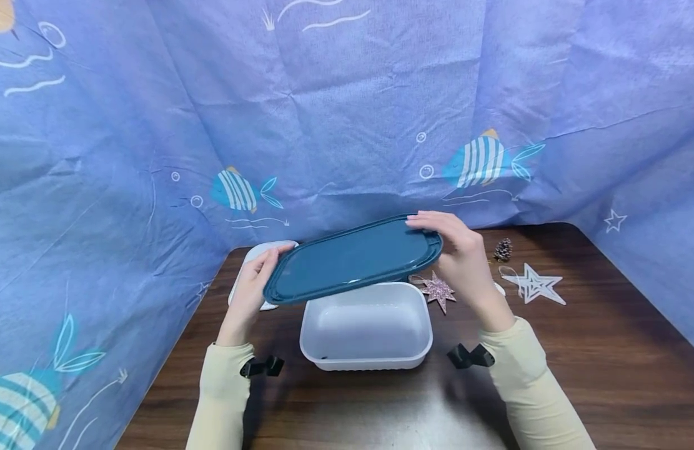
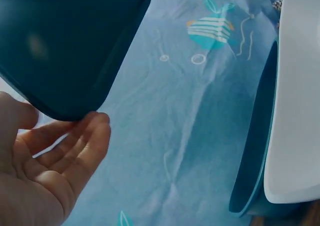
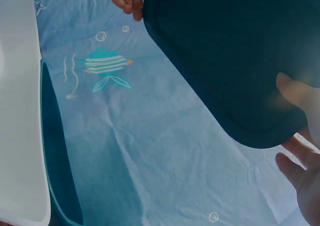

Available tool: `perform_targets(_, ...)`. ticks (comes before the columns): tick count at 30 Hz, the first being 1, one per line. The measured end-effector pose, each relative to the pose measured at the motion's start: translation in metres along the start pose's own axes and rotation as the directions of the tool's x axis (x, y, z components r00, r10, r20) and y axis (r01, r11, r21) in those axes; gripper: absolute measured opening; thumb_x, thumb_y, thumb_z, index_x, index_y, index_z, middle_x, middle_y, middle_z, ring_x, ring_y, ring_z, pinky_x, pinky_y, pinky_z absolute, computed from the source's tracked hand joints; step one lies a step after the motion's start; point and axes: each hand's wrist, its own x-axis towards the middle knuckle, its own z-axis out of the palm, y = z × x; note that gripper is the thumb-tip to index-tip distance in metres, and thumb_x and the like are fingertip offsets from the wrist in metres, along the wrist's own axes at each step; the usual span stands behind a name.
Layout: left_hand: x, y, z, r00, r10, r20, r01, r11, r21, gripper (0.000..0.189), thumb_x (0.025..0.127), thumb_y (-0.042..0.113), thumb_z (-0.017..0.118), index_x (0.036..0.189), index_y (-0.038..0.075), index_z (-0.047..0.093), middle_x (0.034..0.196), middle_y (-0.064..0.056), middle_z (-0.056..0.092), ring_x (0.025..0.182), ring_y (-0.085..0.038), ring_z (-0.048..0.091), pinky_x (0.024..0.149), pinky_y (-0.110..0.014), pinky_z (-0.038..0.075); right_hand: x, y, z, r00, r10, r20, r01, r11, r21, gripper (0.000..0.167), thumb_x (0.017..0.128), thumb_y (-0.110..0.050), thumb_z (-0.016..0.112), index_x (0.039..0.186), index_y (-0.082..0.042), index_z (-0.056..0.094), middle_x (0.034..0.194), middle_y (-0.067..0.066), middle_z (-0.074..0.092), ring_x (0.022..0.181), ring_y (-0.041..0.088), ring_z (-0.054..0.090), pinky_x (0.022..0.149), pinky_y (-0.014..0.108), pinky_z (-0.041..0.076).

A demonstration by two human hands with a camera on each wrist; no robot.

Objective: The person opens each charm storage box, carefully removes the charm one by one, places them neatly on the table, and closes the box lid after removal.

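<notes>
A dark teal oblong lid (image 1: 352,256) is held up in the air, tilted, its right end higher than its left. My left hand (image 1: 248,290) grips the left end, and my right hand (image 1: 465,253) grips the right end. In the right wrist view, the right thumb (image 3: 295,92) lies against the lid's underside. Below and nearer to me stands a white plastic box (image 1: 366,364), uncovered, with a small dark speck inside at its near left corner. Both wrist views show a teal rim (image 2: 257,151) behind the white box; most of that object is hidden.
Right of the box lie a pink glitter star (image 1: 438,291), a white star ornament (image 1: 532,285) and a pine cone (image 1: 503,250). A white flat object (image 1: 240,275) lies partly behind my left hand. A blue fish-print cloth (image 1: 347,125) hangs behind the wooden table (image 1: 605,362).
</notes>
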Motion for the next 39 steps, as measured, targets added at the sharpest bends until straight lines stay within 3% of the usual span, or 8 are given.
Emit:
perform_targets(6, 0.004, 0.008, 0.006, 0.998, 0.066, 0.015, -0.067, 0.996, 0.065, 0.058, 0.109, 0.048, 0.036, 0.145, 0.008, 0.056, 0.144, -0.008, 0.056, 0.134, -0.02, 0.05, 0.111, -0.04, 0.039, 0.004, 0.002, -0.007, 0.991, 0.11, -0.074, -0.116, 0.99, -0.077, 0.04, 0.08, 0.011, 0.079, 0.114, -0.011, 0.077, 0.111, 0.005, 0.075, 0.097, 0.016, 0.068, 0.088, 0.018, 0.048)
perform_targets(12, 0.005, 0.011, 0.013, 0.976, 0.216, 0.027, -0.218, 0.973, 0.079, 0.041, 0.111, 0.024, 0.042, 0.14, 0.0, 0.058, 0.143, -0.016, 0.056, 0.126, -0.035, 0.057, 0.104, -0.035, 0.048, 0.004, 0.003, -0.01, 0.963, 0.248, -0.103, -0.248, 0.969, 0.015, 0.039, 0.083, 0.003, 0.081, 0.119, -0.01, 0.075, 0.11, 0.007, 0.075, 0.1, 0.004, 0.069, 0.088, 0.018, 0.053)
perform_targets(18, 0.0, 0.01, 0.016, 0.942, 0.304, -0.14, -0.26, 0.927, 0.269, 0.021, 0.102, 0.015, 0.063, 0.114, 0.004, 0.076, 0.109, -0.011, 0.075, 0.102, -0.011, 0.068, 0.088, -0.019, 0.052, 0.001, 0.004, -0.007, 0.928, 0.357, -0.101, -0.357, 0.934, 0.02, 0.033, 0.085, -0.006, 0.082, 0.117, -0.01, 0.076, 0.102, 0.01, 0.076, 0.091, -0.003, 0.069, 0.082, 0.015, 0.053)
perform_targets(22, 0.0, 0.01, 0.015, 0.9, 0.375, -0.223, -0.299, 0.902, 0.31, 0.016, 0.097, 0.007, 0.068, 0.108, 0.003, 0.079, 0.107, -0.01, 0.073, 0.102, -0.008, 0.062, 0.078, -0.016, 0.051, 0.001, 0.004, -0.004, 0.901, 0.419, -0.11, -0.416, 0.908, 0.056, 0.03, 0.088, -0.014, 0.081, 0.117, -0.013, 0.076, 0.105, 0.007, 0.076, 0.095, 0.002, 0.07, 0.081, 0.015, 0.054)
perform_targets(24, 0.0, 0.01, 0.016, 0.892, 0.382, -0.243, -0.314, 0.908, 0.276, 0.019, 0.096, 0.004, 0.069, 0.112, 0.002, 0.077, 0.109, -0.011, 0.073, 0.105, -0.01, 0.061, 0.079, -0.017, 0.052, 0.001, 0.005, -0.002, 0.892, 0.44, -0.108, -0.433, 0.898, 0.078, 0.032, 0.089, -0.016, 0.08, 0.121, -0.015, 0.075, 0.106, 0.007, 0.076, 0.096, 0.004, 0.071, 0.081, 0.016, 0.054)
perform_targets(31, 0.003, 0.002, 0.018, 0.918, 0.314, -0.244, -0.287, 0.948, 0.14, 0.036, 0.098, 0.012, 0.067, 0.134, 0.008, 0.066, 0.115, -0.012, 0.073, 0.107, -0.013, 0.068, 0.091, -0.023, 0.054, 0.001, 0.015, 0.002, 0.864, 0.502, -0.037, -0.5, 0.865, 0.052, 0.038, 0.092, -0.028, 0.077, 0.129, -0.02, 0.071, 0.111, 0.006, 0.075, 0.099, 0.007, 0.071, 0.083, 0.016, 0.054)
perform_targets(35, 0.004, -0.005, 0.019, 0.936, 0.27, -0.227, -0.239, 0.958, 0.156, 0.044, 0.1, 0.017, 0.067, 0.142, 0.01, 0.058, 0.122, -0.014, 0.071, 0.112, -0.016, 0.067, 0.091, -0.021, 0.052, -0.001, 0.024, 0.003, 0.823, 0.566, 0.054, -0.564, 0.824, -0.049, 0.046, 0.096, -0.037, 0.071, 0.138, -0.018, 0.065, 0.115, 0.008, 0.074, 0.098, 0.016, 0.072, 0.079, 0.019, 0.052)
perform_targets(39, 0.011, -0.017, 0.02, 0.959, 0.203, -0.199, -0.165, 0.968, 0.189, 0.046, 0.1, 0.024, 0.067, 0.143, 0.01, 0.058, 0.126, -0.011, 0.069, 0.118, -0.018, 0.065, 0.095, -0.026, 0.052, -0.006, 0.035, 0.004, 0.774, 0.621, 0.12, -0.612, 0.784, -0.105, 0.054, 0.097, -0.042, 0.068, 0.142, -0.015, 0.06, 0.118, 0.011, 0.073, 0.1, 0.025, 0.072, 0.084, 0.034, 0.054)
